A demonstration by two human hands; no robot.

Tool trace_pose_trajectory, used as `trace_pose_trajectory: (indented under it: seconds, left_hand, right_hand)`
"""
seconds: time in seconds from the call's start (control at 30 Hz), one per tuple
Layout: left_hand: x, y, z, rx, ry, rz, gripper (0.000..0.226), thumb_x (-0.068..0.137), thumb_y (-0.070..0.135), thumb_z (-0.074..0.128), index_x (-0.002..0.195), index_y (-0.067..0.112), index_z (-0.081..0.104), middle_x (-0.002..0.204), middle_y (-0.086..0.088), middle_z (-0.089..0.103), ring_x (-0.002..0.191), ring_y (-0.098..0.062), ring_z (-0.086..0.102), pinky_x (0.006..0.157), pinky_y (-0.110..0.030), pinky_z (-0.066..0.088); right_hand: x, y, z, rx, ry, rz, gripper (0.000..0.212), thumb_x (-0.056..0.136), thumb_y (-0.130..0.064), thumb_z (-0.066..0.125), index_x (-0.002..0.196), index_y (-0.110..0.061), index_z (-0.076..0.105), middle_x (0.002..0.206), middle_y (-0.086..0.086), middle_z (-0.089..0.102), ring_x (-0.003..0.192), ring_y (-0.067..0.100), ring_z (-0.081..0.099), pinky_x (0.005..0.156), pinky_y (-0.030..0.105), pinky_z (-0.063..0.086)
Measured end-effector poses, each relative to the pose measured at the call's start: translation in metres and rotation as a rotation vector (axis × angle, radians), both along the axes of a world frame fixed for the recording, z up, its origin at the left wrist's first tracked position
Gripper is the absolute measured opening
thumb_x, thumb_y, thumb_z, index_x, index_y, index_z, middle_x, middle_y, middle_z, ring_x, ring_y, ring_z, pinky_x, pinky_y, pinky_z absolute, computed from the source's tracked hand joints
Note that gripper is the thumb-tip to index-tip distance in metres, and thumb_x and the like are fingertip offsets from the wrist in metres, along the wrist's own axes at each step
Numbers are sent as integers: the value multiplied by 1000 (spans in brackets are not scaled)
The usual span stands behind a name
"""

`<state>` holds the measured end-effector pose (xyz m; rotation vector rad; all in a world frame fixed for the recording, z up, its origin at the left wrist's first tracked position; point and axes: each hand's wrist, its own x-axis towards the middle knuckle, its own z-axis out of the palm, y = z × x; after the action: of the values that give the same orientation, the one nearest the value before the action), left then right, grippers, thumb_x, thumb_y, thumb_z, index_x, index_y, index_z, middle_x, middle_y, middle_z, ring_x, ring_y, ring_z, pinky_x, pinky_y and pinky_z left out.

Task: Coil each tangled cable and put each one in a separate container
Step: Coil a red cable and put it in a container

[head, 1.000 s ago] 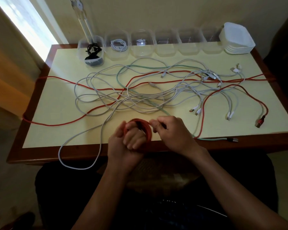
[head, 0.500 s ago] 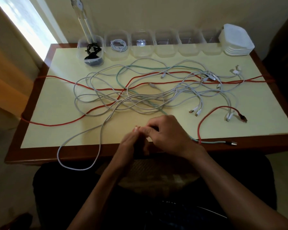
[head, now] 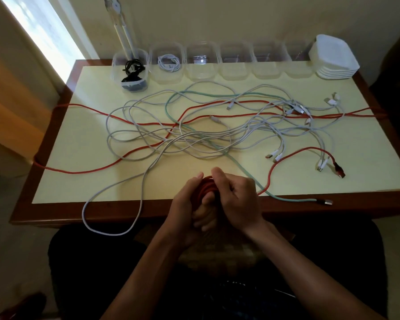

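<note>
At the table's near edge my left hand [head: 189,206] grips a red cable coil [head: 204,189], its fingers curled through the loops. My right hand [head: 237,197] wraps over the coil from the right, holding the red strand. That strand's free tail [head: 286,157] arcs right to a red plug [head: 339,170]. More red cable [head: 148,123] crosses the table among tangled white cables [head: 194,139] and a green cable [head: 240,167]. A row of clear containers stands at the back: one with a black cable [head: 131,69], one with a white cable [head: 169,63], the others [head: 202,63] without cables.
A stack of white lids [head: 333,58] sits at the back right corner. One white cable loop [head: 106,222] hangs over the table's front edge [head: 102,213]. Red cable drapes off the left and right table sides. A window is at the far left.
The red tail and its plug have been drawn left toward the hands. The coil has tipped upright between both hands, and the right hand has closed over it.
</note>
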<state>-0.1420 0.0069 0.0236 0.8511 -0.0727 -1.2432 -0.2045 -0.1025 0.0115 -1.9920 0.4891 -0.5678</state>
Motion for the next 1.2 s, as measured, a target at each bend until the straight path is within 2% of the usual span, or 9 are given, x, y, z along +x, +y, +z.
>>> trace_pose_trajectory:
  seconds: [0.13, 0.27, 0.4, 0.67, 0.77, 0.87, 0.93, 1.07, 1.2]
  left_hand:
    - [-18, -17, 3, 232, -87, 226, 57, 94, 47, 42, 49, 13, 44, 35, 1, 24, 27, -11, 21, 33, -17, 24]
    - [-20, -29, -2, 445, -314, 428, 57, 98, 42, 50, 47, 16, 56, 41, 0, 37, 34, -15, 33, 40, -21, 28]
    - [-17, -33, -4, 486, -452, 357, 49, 99, 41, 49, 68, 7, 66, 51, -3, 48, 39, -14, 42, 39, -21, 34]
    - [-1, -25, -13, 542, -273, 473, 37, 97, 33, 50, 72, 7, 57, 63, -14, 50, 53, -22, 50, 54, -30, 42]
    - [5, -18, -9, 488, -143, 432, 37, 95, 36, 53, 66, 14, 48, 55, -4, 45, 45, -17, 45, 47, -25, 39]
    - [7, -21, -2, 441, -53, 405, 42, 94, 35, 54, 59, 18, 38, 48, 1, 34, 35, -13, 35, 36, -18, 29]
    - [8, -25, -1, 454, -79, 422, 41, 95, 33, 53, 60, 17, 39, 49, -1, 35, 38, -14, 38, 39, -18, 32]
    - [9, -28, -5, 512, -245, 424, 40, 98, 33, 50, 61, 17, 48, 56, -4, 39, 52, -20, 38, 54, -31, 34]
    - [7, -30, -2, 541, -362, 348, 46, 101, 32, 47, 59, 15, 50, 52, 1, 40, 50, -15, 39, 56, -31, 36]
  right_hand:
    - [1, -2, -14, -133, -4, -167, 58, 100, -43, 35, 57, -11, 55, 48, 3, 56, 44, 19, 52, 46, 37, 41]
    - [-1, 0, -21, -138, -26, -137, 57, 101, -40, 34, 69, -6, 68, 57, 5, 65, 51, 19, 61, 48, 37, 45]
    - [-2, -4, -28, -197, -6, -230, 58, 100, -39, 33, 67, -5, 67, 56, 9, 65, 50, 24, 62, 45, 37, 46]
    - [-6, -13, -16, 97, 44, 5, 36, 99, -29, 52, 71, -11, 63, 61, -6, 59, 59, 8, 57, 56, 34, 47]
    - [-11, -18, -17, 67, 48, -4, 19, 96, -24, 58, 83, -14, 67, 74, -8, 65, 73, 6, 63, 62, 29, 50]
    - [-14, -8, -24, -7, 91, -3, 24, 93, -34, 56, 89, -15, 70, 82, -6, 63, 76, 5, 59, 61, 21, 47]
    - [-15, -3, -23, 54, 111, 16, 15, 91, -23, 61, 91, -15, 73, 83, -5, 61, 78, 5, 58, 64, 19, 48]
    - [-16, -7, -6, 314, 152, 5, 17, 90, -5, 65, 91, -15, 78, 82, -4, 75, 79, 8, 69, 73, 30, 58]
    - [-17, -9, 2, 423, 225, -80, 27, 91, -3, 64, 97, -28, 74, 69, 10, 70, 69, 19, 69, 73, 46, 60]
